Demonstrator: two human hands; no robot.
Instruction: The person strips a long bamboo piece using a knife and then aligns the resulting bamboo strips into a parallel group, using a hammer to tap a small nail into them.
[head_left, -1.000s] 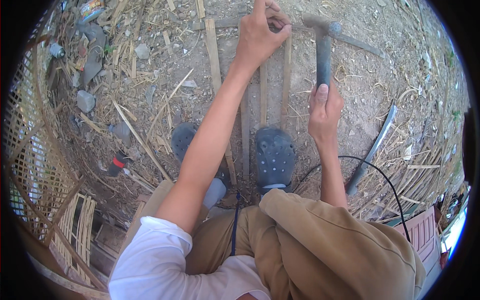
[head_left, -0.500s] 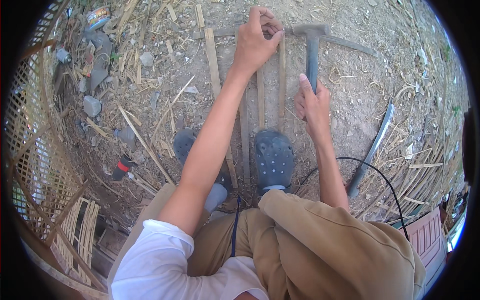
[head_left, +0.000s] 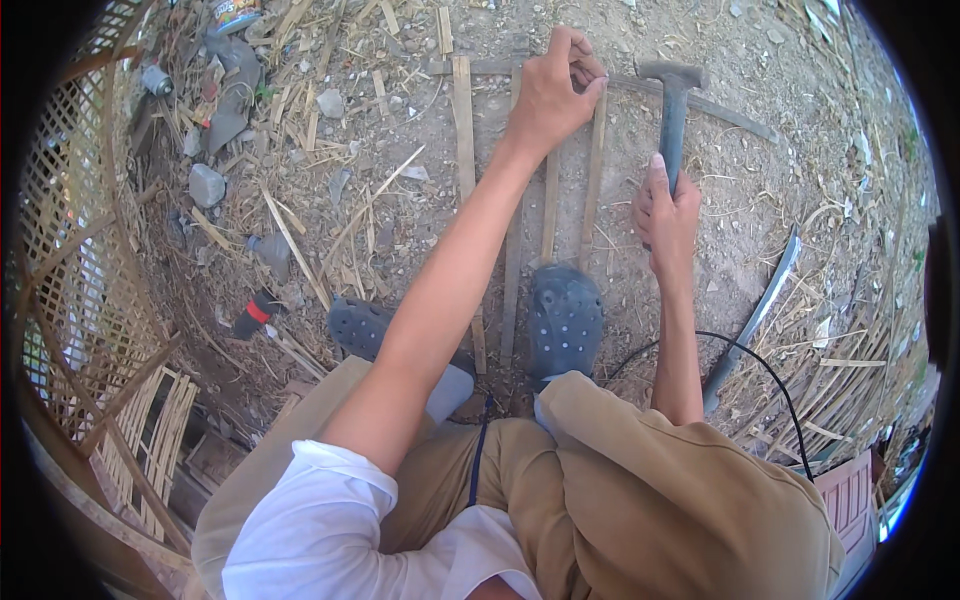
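My left hand [head_left: 556, 90] is pinched over the wooden crosspiece [head_left: 740, 118] lying on the ground. Whatever its fingertips hold is too small to make out. My right hand [head_left: 668, 215] grips the dark handle of a hammer [head_left: 673, 120], thumb along the shaft. The hammer head is just right of the left fingertips, in front of the crosspiece in this view; whether they touch I cannot tell. Several thin wooden slats, one of them a pale slat [head_left: 464, 130], run from the crosspiece toward my feet. My right shoe [head_left: 566, 315] is at the near ends of some slats.
A long curved blade [head_left: 765, 300] lies at the right beside a black cable [head_left: 770, 372] and a heap of split strips [head_left: 840, 370]. A woven lattice panel [head_left: 65, 200] stands at the left. Stones, one a grey stone [head_left: 207, 186], and a black-and-red object [head_left: 256, 313] lie on the dirt.
The view has shifted, so most things appear farther right. The hammer head is slightly farther from my left fingertips. My left foot and knee have moved outward to the left.
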